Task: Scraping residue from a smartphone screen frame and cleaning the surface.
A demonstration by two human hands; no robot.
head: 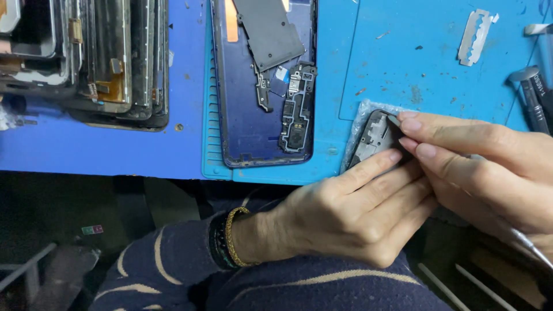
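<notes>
Both hands, left hand point(351, 213) and right hand point(484, 167), pinch a small black part point(373, 141) in their fingers, half out of its clear wrap point(360, 115) at the desk point(115, 150) edge, the open phone frame point(262, 86) nearby unfilled.

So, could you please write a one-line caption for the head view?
Both hands, left and right, hold a small black phone part in clear wrapping over a blue mat.

Left hand point(351, 216), back facing up, reaches in from the lower left with fingers extended together; the wrist wears bracelets over a striped sleeve. Right hand point(489, 167) enters from the right, fingertips pinched toward the left fingertips, nearly touching.
</notes>
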